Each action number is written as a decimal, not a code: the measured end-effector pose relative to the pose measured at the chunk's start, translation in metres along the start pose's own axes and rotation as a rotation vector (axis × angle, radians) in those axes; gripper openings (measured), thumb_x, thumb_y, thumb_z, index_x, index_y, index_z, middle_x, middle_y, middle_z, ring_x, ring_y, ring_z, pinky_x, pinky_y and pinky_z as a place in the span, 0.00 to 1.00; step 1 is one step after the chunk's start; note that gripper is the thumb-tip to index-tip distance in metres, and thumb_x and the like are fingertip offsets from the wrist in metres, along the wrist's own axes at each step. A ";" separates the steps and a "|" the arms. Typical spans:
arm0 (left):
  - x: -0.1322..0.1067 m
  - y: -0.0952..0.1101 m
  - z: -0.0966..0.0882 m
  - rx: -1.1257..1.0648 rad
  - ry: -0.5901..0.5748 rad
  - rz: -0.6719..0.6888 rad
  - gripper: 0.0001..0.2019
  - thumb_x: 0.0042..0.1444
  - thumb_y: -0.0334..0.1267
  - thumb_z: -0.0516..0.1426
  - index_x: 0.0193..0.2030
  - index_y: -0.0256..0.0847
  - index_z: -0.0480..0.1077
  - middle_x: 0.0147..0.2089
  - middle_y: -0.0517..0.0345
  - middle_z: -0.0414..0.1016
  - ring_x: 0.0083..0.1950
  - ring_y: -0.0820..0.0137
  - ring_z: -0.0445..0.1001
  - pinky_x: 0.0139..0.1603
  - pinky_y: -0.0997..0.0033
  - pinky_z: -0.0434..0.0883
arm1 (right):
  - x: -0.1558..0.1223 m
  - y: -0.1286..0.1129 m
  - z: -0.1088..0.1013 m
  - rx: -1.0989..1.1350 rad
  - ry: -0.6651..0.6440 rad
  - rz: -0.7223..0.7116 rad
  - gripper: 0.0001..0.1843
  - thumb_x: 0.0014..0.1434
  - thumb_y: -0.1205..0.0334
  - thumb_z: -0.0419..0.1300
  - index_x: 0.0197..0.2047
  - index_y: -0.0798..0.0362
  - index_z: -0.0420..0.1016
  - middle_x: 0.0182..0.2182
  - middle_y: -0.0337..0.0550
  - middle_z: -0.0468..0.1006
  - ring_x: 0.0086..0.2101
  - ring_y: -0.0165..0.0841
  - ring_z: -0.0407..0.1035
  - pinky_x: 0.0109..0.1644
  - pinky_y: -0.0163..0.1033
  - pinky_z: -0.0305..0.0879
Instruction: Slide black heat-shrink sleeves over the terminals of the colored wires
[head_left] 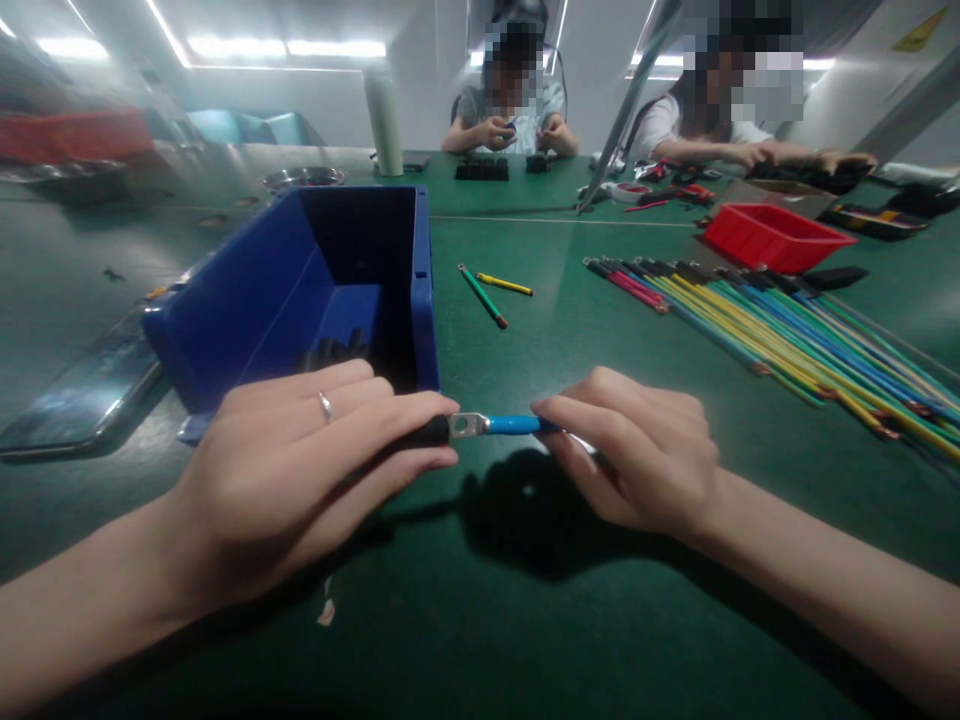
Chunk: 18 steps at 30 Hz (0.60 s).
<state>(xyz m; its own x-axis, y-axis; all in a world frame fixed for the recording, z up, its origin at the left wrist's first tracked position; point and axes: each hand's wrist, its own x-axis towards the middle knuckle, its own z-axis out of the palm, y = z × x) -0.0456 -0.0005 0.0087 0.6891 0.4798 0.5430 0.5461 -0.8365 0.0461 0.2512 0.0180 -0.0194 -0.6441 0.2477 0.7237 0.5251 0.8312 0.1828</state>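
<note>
Between my hands, over the green tabletop, is a blue cable [514,425] with a silver ring lug [468,425] on its left end. My right hand [637,450] pinches the cable between thumb and fingers; the part beyond them is hidden. My left hand [300,470], with a ring on one finger, closes on a black sleeve [429,431]. The sleeve's end meets the tip of the lug; whether the lug reaches inside cannot be made out. Just behind my left hand stands a blue bin [424,330] with black sleeves [334,350] in it.
A green cable [484,297] and a short yellow cable [506,285] lie beyond my hands. Many coloured cables [780,330] spread at right, near a red bin [780,238]. A metal tray [82,380] lies left. Two people [517,110] sit across the table.
</note>
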 end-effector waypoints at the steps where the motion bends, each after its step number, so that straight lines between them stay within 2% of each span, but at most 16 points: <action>1: 0.000 0.000 0.000 -0.003 -0.009 0.004 0.12 0.82 0.39 0.54 0.64 0.42 0.73 0.44 0.56 0.83 0.39 0.67 0.80 0.43 0.68 0.77 | 0.000 0.000 0.000 -0.002 0.005 0.002 0.06 0.78 0.69 0.54 0.52 0.55 0.71 0.31 0.42 0.82 0.28 0.30 0.71 0.30 0.35 0.64; 7: 0.002 -0.001 0.002 0.007 0.022 0.050 0.12 0.81 0.38 0.54 0.63 0.38 0.74 0.39 0.57 0.80 0.37 0.68 0.78 0.43 0.68 0.74 | -0.001 -0.001 0.001 -0.012 -0.002 -0.025 0.06 0.77 0.70 0.54 0.53 0.56 0.72 0.31 0.41 0.82 0.28 0.30 0.72 0.29 0.36 0.63; 12: 0.002 -0.002 0.004 0.035 -0.029 0.088 0.12 0.81 0.39 0.54 0.64 0.38 0.73 0.38 0.58 0.79 0.36 0.68 0.74 0.39 0.65 0.68 | -0.002 -0.001 0.000 -0.003 -0.004 -0.044 0.06 0.76 0.70 0.55 0.53 0.56 0.72 0.30 0.40 0.80 0.27 0.30 0.71 0.28 0.37 0.62; 18: 0.003 -0.002 0.005 -0.007 -0.012 0.088 0.11 0.80 0.35 0.56 0.64 0.38 0.73 0.38 0.57 0.80 0.37 0.68 0.75 0.40 0.63 0.67 | -0.001 -0.001 -0.001 0.002 -0.018 -0.071 0.07 0.74 0.70 0.57 0.54 0.57 0.73 0.30 0.40 0.80 0.28 0.31 0.72 0.29 0.36 0.63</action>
<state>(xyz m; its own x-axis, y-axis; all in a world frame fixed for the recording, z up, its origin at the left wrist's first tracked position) -0.0422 0.0039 0.0055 0.7398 0.4079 0.5351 0.4801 -0.8772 0.0049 0.2516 0.0162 -0.0197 -0.6896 0.1975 0.6967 0.4767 0.8481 0.2314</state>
